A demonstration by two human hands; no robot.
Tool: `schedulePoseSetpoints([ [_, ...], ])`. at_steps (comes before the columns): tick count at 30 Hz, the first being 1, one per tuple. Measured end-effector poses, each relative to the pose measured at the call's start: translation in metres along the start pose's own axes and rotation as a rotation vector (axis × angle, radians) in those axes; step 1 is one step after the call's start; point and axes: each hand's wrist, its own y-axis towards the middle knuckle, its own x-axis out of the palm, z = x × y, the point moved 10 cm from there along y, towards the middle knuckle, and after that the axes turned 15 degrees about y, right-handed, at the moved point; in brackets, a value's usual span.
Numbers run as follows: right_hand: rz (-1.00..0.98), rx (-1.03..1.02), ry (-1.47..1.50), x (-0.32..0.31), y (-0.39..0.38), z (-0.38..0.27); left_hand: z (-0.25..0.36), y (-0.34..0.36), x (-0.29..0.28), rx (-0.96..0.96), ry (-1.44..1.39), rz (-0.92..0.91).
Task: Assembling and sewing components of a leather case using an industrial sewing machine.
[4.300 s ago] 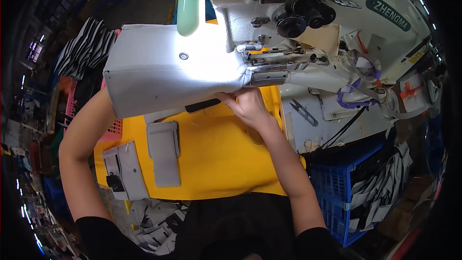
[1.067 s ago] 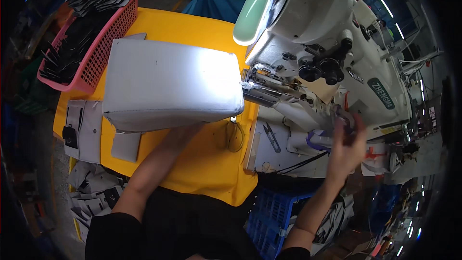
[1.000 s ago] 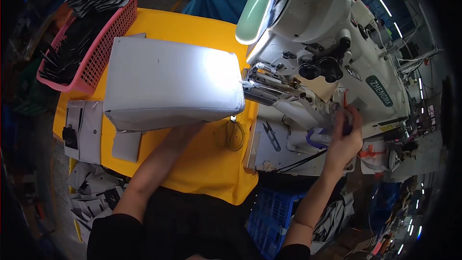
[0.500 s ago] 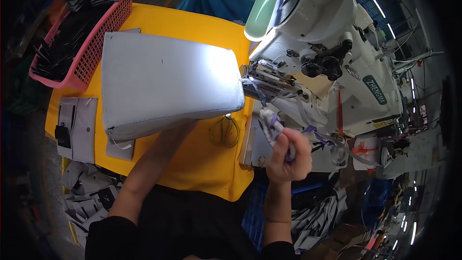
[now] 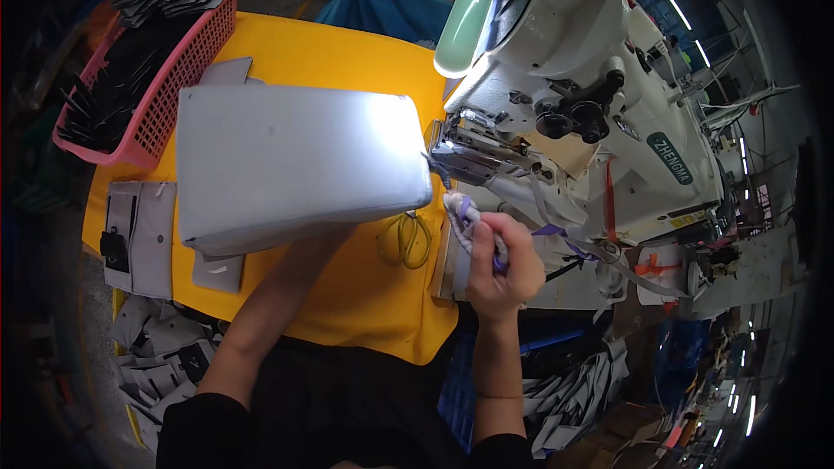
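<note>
A large pale grey box-shaped case (image 5: 295, 161), seamed along its edges, stands out in bright lamplight over the yellow table cover. My left forearm (image 5: 291, 295) reaches beneath its near side, and the case hides that hand and its fingers. Just off the case's right corner, my right hand (image 5: 506, 267) is closed around a slim tool wrapped in white and purple strips (image 5: 463, 215). The tool's tip points toward that corner; its exact kind is unclear. Beside it stands a white sewing machine (image 5: 565, 61). Yellow-handled scissors (image 5: 405, 239) lie just below the case.
A pink basket (image 5: 178, 78) of black and grey pieces stands at the far left. Flat grey pouches (image 5: 143, 234) lie at the left edge of the yellow-covered table (image 5: 347, 43). A green lamp (image 5: 466, 26) hangs near the machine head. Grey pieces (image 5: 569, 395) are piled below right.
The case's far edge has come down and nearer, with the case slightly farther left. My right hand has moved up and left with the wrapped tool, still gripping it.
</note>
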Motion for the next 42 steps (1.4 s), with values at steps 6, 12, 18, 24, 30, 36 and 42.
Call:
schedulePoseSetpoints([
  [6, 0.458, -0.07, -0.206, -0.101, -0.016, -0.022, 0.01, -0.009, 0.014, -0.035, 0.007, 0.143],
  [12, 0.565, 0.148, -0.372, -0.17, -0.001, 0.029, 0.0, -0.027, -0.037, -0.126, 0.026, 0.464],
  [18, 0.351, 0.341, -0.342, -0.161, 0.024, 0.084, 0.017, -0.048, -0.023, -0.214, 0.216, 0.845],
  [24, 0.222, 0.398, -0.415, -0.145, 0.04, 0.086, 0.002, -0.059, -0.064, -0.408, 0.126, 0.594],
  [30, 0.054, -0.207, -0.366, -0.046, 0.02, 0.011, 0.007, -0.048, -0.03, -0.429, 0.093, 0.229],
  [36, -0.152, -0.175, -0.228, 0.052, 0.025, 0.034, 0.023, -0.034, 0.025, -0.273, -0.034, 0.515],
  [42, -0.053, -0.202, -0.176, 0.053, 0.018, 0.048, 0.014, 0.005, 0.077, -0.271, -0.227, -0.043],
])
